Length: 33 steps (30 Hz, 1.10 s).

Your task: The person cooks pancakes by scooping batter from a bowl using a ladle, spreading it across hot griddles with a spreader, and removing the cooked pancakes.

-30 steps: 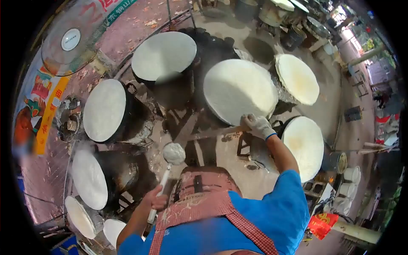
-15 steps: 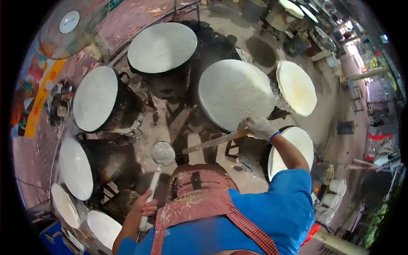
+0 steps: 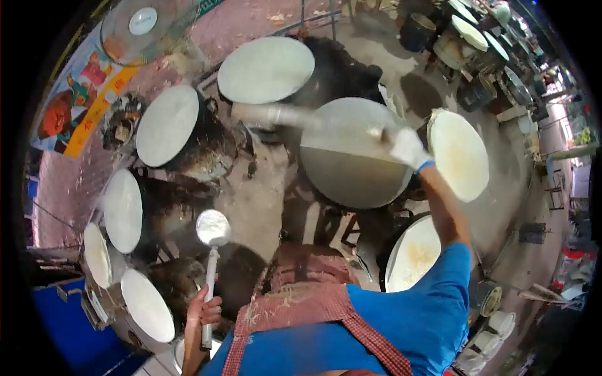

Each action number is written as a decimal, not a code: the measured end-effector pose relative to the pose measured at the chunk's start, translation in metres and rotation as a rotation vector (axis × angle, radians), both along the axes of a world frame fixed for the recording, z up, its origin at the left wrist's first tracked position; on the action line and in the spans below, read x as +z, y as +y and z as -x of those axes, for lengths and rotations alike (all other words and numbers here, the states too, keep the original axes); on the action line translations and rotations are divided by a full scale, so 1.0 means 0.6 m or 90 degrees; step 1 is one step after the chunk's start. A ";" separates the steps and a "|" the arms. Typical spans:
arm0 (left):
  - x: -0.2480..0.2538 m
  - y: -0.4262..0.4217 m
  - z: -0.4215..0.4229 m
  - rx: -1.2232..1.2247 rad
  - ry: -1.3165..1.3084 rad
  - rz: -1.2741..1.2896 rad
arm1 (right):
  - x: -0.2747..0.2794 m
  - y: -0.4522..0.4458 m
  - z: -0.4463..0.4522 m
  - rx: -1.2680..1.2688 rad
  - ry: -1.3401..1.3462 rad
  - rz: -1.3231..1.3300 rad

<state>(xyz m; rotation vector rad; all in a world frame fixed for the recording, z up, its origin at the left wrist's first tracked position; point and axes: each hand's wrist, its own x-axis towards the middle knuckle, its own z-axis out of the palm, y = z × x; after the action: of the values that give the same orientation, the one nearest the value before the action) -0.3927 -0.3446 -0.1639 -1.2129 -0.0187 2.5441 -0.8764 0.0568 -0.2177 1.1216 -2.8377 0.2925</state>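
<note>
My left hand (image 3: 204, 308) grips the pale handle of a ladle (image 3: 213, 228), whose round bowl is full of white batter. My right hand (image 3: 406, 145), in a white glove with a blue band at the wrist, is over the large round griddle (image 3: 357, 185) in the centre. It is closed on a long wooden stick (image 3: 282, 116), which is smeared by motion and reaches left beyond the griddle's edge. Across the griddle runs a straight line: the far half looks paler, the near half darker grey. I cannot make out whether a sheet hangs from the stick.
Round griddles with white tops surround me: one ahead (image 3: 266, 69), several down the left, one at right (image 3: 459, 156) and one near my right arm (image 3: 414, 257). A fan (image 3: 143, 21) stands at far left, and metal drums (image 3: 461, 44) at far right.
The stick has swept away from me to the far left, and the griddle's white top now looks grey. The ladle has shifted left and towards me. The whole view has turned slightly.
</note>
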 end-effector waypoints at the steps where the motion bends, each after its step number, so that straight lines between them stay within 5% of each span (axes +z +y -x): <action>1: -0.017 -0.007 0.000 -0.004 0.027 -0.008 | 0.029 0.014 0.051 -0.050 0.024 0.035; 3: -0.031 -0.004 0.015 0.013 0.022 0.000 | 0.073 0.051 0.143 -0.136 0.050 0.159; 4: -0.033 -0.002 0.027 0.005 0.021 0.009 | 0.157 0.042 0.120 -0.332 -0.138 0.259; 6: -0.039 0.007 0.052 -0.016 0.012 0.018 | 0.163 0.119 0.184 -0.408 0.040 0.294; 12: -0.079 0.040 0.118 -0.050 0.152 -0.184 | 0.131 0.358 0.120 -0.629 0.021 0.836; 17: -0.093 0.058 0.173 -0.088 0.115 -0.235 | -0.101 0.543 0.036 -0.788 0.043 1.002; 18: -0.087 0.066 0.182 -0.091 0.108 -0.213 | -0.081 0.502 0.003 -0.905 0.071 1.049; 19: -0.063 0.085 0.196 -0.087 0.095 -0.204 | -0.123 0.521 -0.011 -1.009 -0.021 1.052; 22: -0.041 0.110 0.210 -0.054 0.044 -0.189 | -0.264 0.576 0.001 -1.188 0.122 1.223; 23: -0.049 0.109 0.209 -0.059 0.057 -0.184 | -0.350 0.632 0.019 -1.221 0.117 1.221; 25: -0.049 0.108 0.201 -0.066 0.077 -0.174 | -0.205 0.541 -0.020 -1.237 0.110 1.209; 27: -0.019 0.135 0.207 -0.051 0.025 -0.164 | -0.262 0.594 -0.011 -1.232 -0.013 1.062; 28: -0.007 0.146 0.212 -0.036 0.001 -0.163 | -0.349 0.662 0.015 -1.225 0.154 1.124; 30: -0.040 0.125 0.212 -0.119 -0.006 -0.212 | -0.195 0.573 -0.048 -1.356 -0.087 0.412; 31: -0.064 0.113 0.165 -0.092 0.046 -0.199 | -0.183 0.543 -0.024 -1.280 -0.052 0.229; 33: -0.103 0.106 0.103 -0.036 0.138 -0.142 | -0.182 0.538 -0.021 -1.095 0.114 0.290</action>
<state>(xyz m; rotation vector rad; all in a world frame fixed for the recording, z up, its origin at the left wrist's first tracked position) -0.4546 -0.2811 -0.2256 -0.8388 -0.2094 2.5296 -0.8636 0.3794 -0.3266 -1.2726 -2.2754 0.5099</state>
